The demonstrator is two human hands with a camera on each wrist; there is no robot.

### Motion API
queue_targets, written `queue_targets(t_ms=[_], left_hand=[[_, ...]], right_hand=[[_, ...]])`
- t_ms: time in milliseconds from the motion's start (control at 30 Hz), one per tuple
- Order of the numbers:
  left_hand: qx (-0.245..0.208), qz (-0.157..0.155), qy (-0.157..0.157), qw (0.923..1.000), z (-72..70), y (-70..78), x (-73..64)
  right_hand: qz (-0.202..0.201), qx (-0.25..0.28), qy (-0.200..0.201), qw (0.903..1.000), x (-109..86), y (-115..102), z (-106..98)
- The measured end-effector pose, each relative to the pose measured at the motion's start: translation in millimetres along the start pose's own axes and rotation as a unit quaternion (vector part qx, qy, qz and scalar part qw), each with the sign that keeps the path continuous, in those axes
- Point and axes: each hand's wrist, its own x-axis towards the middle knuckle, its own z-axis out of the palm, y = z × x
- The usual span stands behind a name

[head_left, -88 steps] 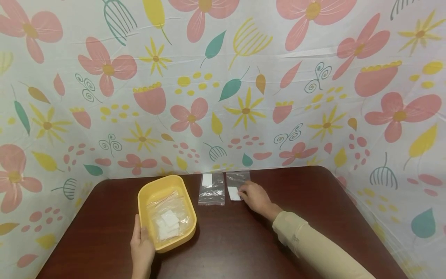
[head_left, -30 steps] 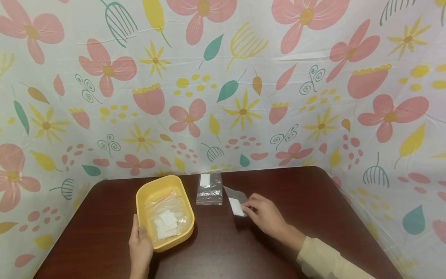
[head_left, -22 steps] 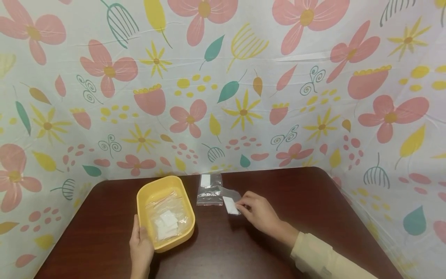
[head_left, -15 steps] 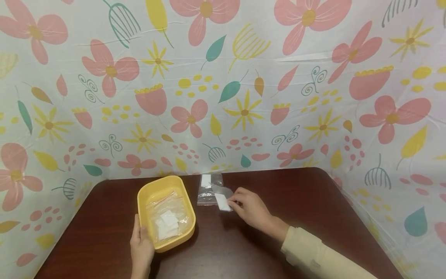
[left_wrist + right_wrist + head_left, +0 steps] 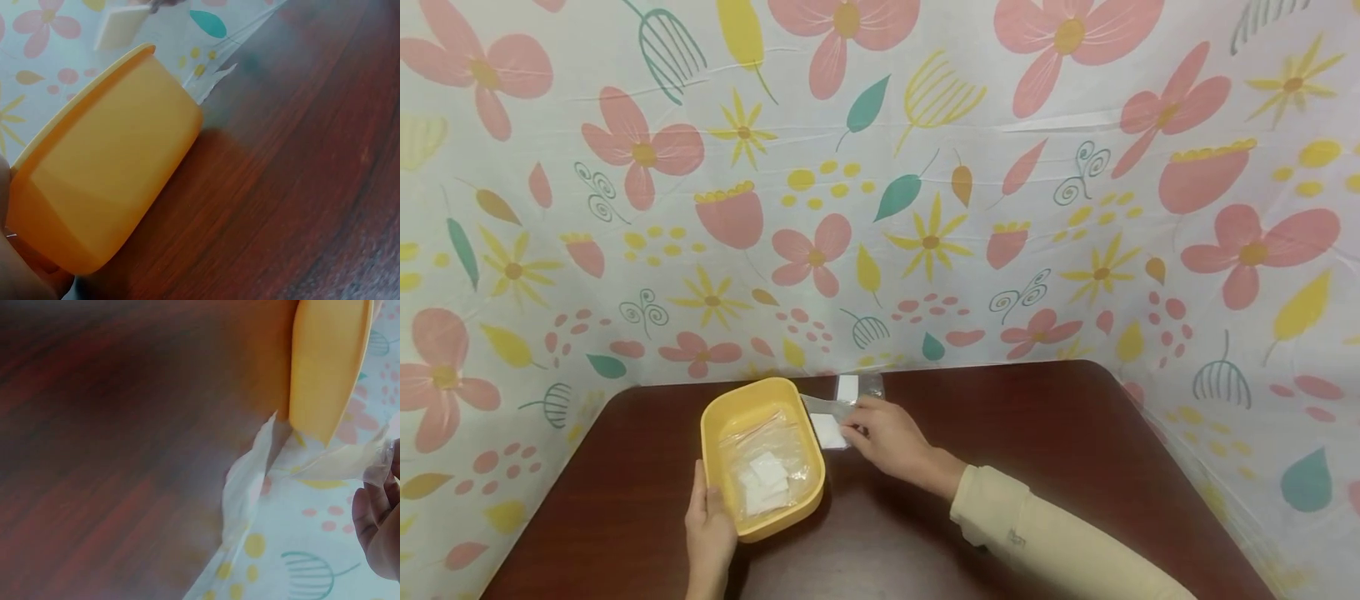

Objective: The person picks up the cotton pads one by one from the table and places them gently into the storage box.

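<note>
My left hand [image 5: 710,529] grips the near left side of a yellow plastic tub [image 5: 808,500], which is tilted on the table. Inside it lie several clear zip bags [image 5: 775,437] with white pieces. My right hand [image 5: 891,442] pinches another clear zip bag by its right edge, just off the tub's right rim; a white rectangular piece [image 5: 827,431] shows in it. In the right wrist view, this bag [image 5: 344,462] hangs from the fingertips near the tub [image 5: 328,362]. Behind the right hand lies one more zip bag [image 5: 871,385], partly hidden.
The dark wooden table [image 5: 1000,450] has rounded far corners. A white floral cloth [image 5: 925,167] rises behind it and along both sides, meeting the table's far edge.
My right hand has picked up the right-hand zip bag from the table and carried it left, past the other bag, to the tub. My left hand keeps its grip on the tub.
</note>
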Motion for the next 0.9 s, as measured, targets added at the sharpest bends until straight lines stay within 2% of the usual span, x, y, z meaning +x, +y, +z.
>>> queue_targets(t_ms=[333, 567, 900], left_hand=[[-0.002, 0.002, 0.004, 1.0, 0.3, -1.3, 0.4], [-0.004, 0.002, 0.004, 1.0, 0.5, -1.9, 0.6], [-0.001, 0.009, 0.006, 0.9999, 1.2, -1.3, 1.8]], right_hand=[[-0.022, -0.024, -0.049, 0.9983, 29.2, -19.7, 18.5], [-0.045, -0.042, -0.065, 0.996, 43.2, -34.2, 32.2], [-0.028, -0.048, -0.082, 0.9951, 52.5, -46.4, 57.1]])
